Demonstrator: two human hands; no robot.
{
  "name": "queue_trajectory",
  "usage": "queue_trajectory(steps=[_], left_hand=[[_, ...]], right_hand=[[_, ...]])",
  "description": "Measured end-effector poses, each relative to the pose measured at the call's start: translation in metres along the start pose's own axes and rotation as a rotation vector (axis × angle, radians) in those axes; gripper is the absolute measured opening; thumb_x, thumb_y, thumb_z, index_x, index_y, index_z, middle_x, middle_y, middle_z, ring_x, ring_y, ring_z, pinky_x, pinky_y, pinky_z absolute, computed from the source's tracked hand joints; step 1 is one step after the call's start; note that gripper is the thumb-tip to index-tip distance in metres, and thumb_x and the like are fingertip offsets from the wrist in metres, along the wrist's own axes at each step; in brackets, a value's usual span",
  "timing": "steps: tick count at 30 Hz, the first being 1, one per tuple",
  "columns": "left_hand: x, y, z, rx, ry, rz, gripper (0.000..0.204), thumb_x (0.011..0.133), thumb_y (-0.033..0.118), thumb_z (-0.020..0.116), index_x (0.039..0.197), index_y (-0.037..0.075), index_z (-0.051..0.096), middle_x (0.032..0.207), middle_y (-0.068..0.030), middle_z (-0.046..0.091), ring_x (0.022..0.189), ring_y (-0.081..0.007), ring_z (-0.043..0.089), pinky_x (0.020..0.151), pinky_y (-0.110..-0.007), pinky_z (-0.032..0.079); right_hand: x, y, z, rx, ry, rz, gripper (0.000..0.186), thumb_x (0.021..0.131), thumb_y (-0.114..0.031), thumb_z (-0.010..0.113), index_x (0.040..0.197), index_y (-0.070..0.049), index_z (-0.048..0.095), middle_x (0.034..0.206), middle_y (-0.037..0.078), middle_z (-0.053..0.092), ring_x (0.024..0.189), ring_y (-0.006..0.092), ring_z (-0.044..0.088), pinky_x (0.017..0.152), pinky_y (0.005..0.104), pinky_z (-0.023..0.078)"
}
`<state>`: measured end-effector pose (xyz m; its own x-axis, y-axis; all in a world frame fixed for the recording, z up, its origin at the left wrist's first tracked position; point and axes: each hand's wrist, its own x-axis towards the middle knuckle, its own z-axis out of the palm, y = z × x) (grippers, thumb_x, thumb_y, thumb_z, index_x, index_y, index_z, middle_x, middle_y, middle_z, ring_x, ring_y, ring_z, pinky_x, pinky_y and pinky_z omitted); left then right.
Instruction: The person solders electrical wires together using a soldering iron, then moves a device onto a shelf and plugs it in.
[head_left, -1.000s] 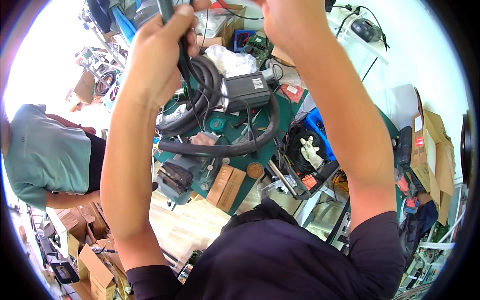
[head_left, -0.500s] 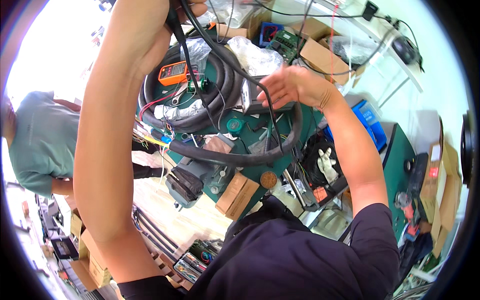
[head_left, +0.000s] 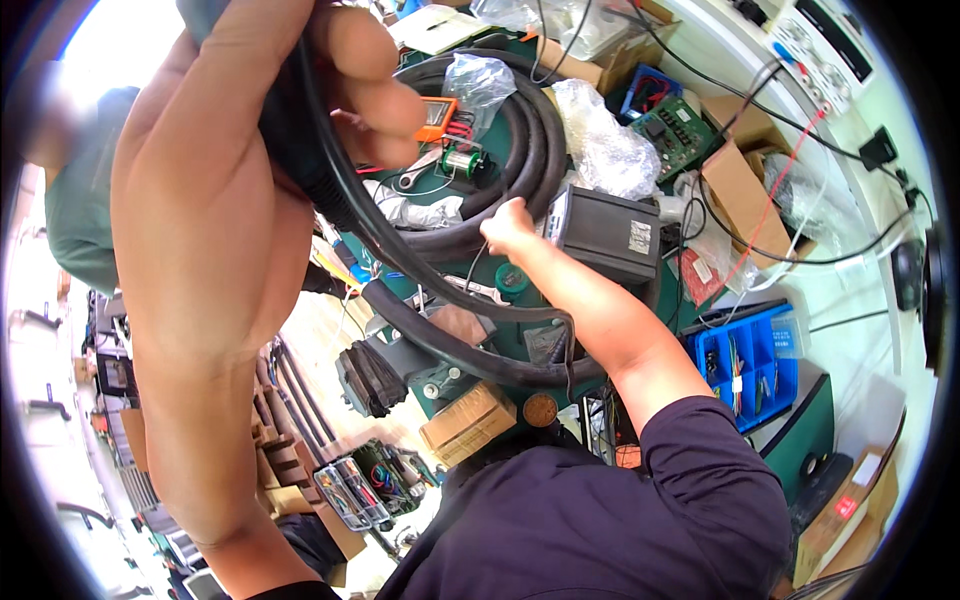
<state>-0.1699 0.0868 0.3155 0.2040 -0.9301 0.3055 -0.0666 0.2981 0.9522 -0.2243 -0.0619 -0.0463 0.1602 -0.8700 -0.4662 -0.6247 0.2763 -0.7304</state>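
Raised close to the camera, my left hand (head_left: 215,170) is wrapped round a thick black cable (head_left: 345,205) with a ribbed sleeve; the cable's upper end is hidden by the hand. From there the cable hangs down to the right and bends sharply over the table. My right hand (head_left: 508,228) is closed just left of a black metal box (head_left: 610,235), its fingertips pinched at a thin dark cable (head_left: 474,268). Below that hand lie a round green object (head_left: 511,281) and a wrench (head_left: 480,291). A thick black hose (head_left: 450,345) curves round them in a big coil.
Inside the coil are an orange meter (head_left: 436,118) and another wrench (head_left: 420,168). Bubble wrap (head_left: 610,140), a green circuit board (head_left: 675,135) and open cartons (head_left: 745,205) crowd the back. A blue parts tray (head_left: 745,365) stands right. A person (head_left: 85,200) is at far left.
My right hand has gone from open beside the hanging cable to closed near the black box's front. My left hand, still on the black cable, has come closer to the camera. The view has shifted.
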Motion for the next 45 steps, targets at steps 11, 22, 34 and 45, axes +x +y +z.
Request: queue_trajectory(steps=[11,22,34,45], left_hand=[[-0.014,-0.006,0.001,0.168,0.302,-0.125,0.03,0.099,0.028,0.042,0.101,-0.001,0.054,0.066,-0.0014,0.046,0.058,-0.0118,0.052,0.054,-0.025,0.046],[-0.01,-0.048,-0.019,0.41,0.154,0.043,0.029,0.101,0.025,0.038,0.094,0.001,0.052,0.099,-0.0163,0.064,0.099,-0.0183,0.059,0.089,-0.033,0.042],[-0.022,-0.072,0.015,0.305,0.283,-0.179,0.028,0.098,0.029,0.047,0.095,0.002,0.053,0.056,0.0013,0.045,0.042,-0.0042,0.039,0.039,-0.019,0.029],[-0.031,-0.062,0.011,0.183,0.418,-0.144,0.028,0.1,0.027,0.042,0.099,0.002,0.055,0.058,0.0037,0.034,0.042,-0.0035,0.029,0.039,-0.019,0.022]], right_hand=[[0.054,-0.121,-0.063,0.72,-0.426,-0.38,0.038,0.088,-0.005,0.043,0.123,-0.01,0.054,0.085,0.004,0.059,0.059,0.0096,0.053,0.047,0.0221,0.042],[-0.117,-0.122,-0.169,0.325,-0.574,-1.155,0.027,0.084,0.001,0.042,0.1,0.002,0.063,0.073,0.006,0.06,0.055,0.0055,0.047,0.05,0.0222,0.039],[-0.089,-0.054,-0.222,0.16,-0.293,-1.158,0.074,0.081,-0.043,0.067,0.137,-0.004,0.037,0.121,0.014,0.052,0.115,0.022,0.048,0.095,0.0347,0.038],[-0.005,0.061,-0.211,-1.176,-0.33,-0.684,0.13,0.048,-0.055,0.082,0.148,-0.023,0.004,0.151,0.023,0.007,0.138,0.0424,0.011,0.106,0.0647,0.012]])
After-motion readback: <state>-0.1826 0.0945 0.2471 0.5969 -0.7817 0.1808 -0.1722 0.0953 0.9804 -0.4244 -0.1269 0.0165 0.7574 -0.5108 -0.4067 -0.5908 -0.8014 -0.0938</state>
